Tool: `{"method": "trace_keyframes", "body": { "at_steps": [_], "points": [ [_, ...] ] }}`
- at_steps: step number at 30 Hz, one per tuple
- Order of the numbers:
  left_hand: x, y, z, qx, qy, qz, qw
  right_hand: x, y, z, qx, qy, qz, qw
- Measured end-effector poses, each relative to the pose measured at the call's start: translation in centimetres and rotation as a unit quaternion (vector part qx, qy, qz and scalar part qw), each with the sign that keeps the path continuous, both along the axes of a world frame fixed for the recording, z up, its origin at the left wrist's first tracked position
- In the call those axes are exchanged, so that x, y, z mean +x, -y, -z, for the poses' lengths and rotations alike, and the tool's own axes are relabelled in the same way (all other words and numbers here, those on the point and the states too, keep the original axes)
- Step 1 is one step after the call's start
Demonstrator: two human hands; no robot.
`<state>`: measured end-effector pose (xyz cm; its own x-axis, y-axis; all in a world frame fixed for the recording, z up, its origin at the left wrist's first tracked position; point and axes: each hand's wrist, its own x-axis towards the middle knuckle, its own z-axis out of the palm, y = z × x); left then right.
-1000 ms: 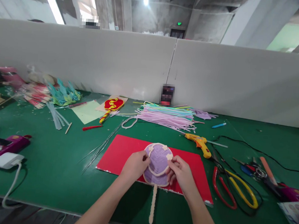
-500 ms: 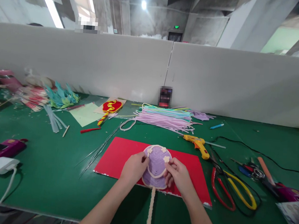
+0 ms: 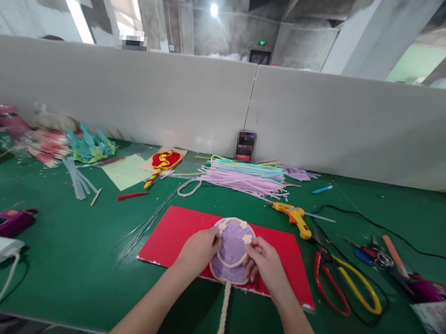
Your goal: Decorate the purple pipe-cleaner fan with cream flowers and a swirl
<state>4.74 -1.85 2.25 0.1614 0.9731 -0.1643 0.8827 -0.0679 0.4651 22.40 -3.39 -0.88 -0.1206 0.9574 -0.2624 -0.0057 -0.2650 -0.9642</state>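
A round purple pipe-cleaner fan [image 3: 232, 251] with a cream rim and a twisted cream handle [image 3: 223, 313] lies over a red board, its handle pointing towards me. Cream flowers [image 3: 247, 239] and a curved cream strip [image 3: 232, 265] decorate its face. My left hand [image 3: 200, 248] is closed in a pinch at the fan's upper left edge, by one flower. On the opposite side, my right hand [image 3: 265, 259] pinches the right edge just below another flower, its other fingers curled by the rim. What lies exactly between the fingertips is partly hidden.
The red board [image 3: 179, 235] rests on the green table. To the right are a yellow glue gun [image 3: 294, 216], red-and-yellow-handled pliers [image 3: 333, 286] and a black cord. Pipe cleaners [image 3: 245, 179] are heaped behind, near a red-and-yellow fan [image 3: 165, 160]. Thin wires [image 3: 146, 228] lie left.
Both hands keep nearly the same pinch on the fan. The view has shifted very slightly; nothing is let go or newly picked up.
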Motion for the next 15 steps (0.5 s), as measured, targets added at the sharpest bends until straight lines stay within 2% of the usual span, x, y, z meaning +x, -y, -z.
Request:
{"method": "trace_keyframes", "body": {
  "at_steps": [6,15],
  "points": [
    [-0.34,-0.27,0.41,0.013,0.001,0.028,1.0,0.0,0.03,0.02,-0.001,0.001,0.002,1.0],
    [-0.19,-0.81,-0.41,-0.005,-0.025,0.049,0.999,0.01,-0.08,0.04,-0.005,0.004,-0.005,1.0]
  ]
}}
